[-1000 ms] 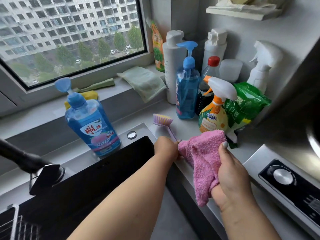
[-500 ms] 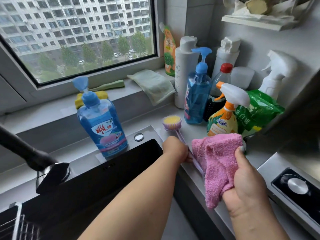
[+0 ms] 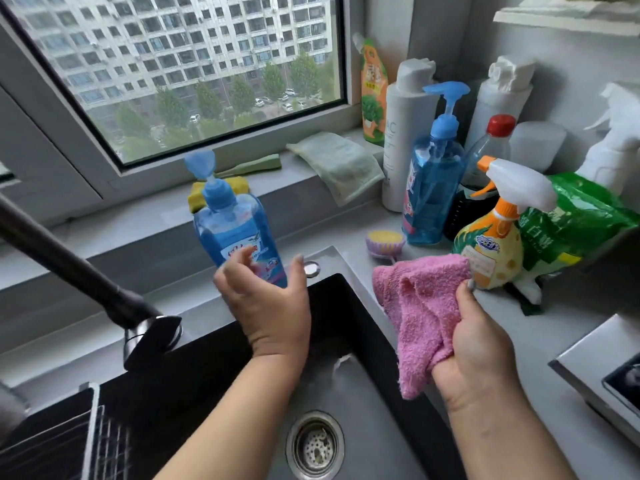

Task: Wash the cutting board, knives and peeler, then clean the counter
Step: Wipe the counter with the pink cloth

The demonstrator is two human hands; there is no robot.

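Note:
My right hand (image 3: pixel 474 344) grips a crumpled pink cloth (image 3: pixel 419 313) over the right rim of the black sink (image 3: pixel 349 386). My left hand (image 3: pixel 266 306) hovers open, fingers spread, just in front of the blue dish soap pump bottle (image 3: pixel 232 226) standing behind the sink; whether it touches the bottle I cannot tell. A purple and yellow scrub brush (image 3: pixel 385 241) lies on the grey counter (image 3: pixel 561 317) beside the sink corner. No cutting board, knife or peeler is in view.
A black faucet (image 3: pixel 86 271) reaches in from the left. Cleaning bottles crowd the back right corner: a second blue pump bottle (image 3: pixel 433 178), an orange spray bottle (image 3: pixel 491 237), a green bag (image 3: pixel 571 220). A stove edge (image 3: pixel 602 368) is at right, a rack (image 3: pixel 69 441) lower left.
My left hand left the scrub brush handle and moved left to the blue dish soap bottle. The brush now lies on the counter. The right hand still holds the pink cloth.

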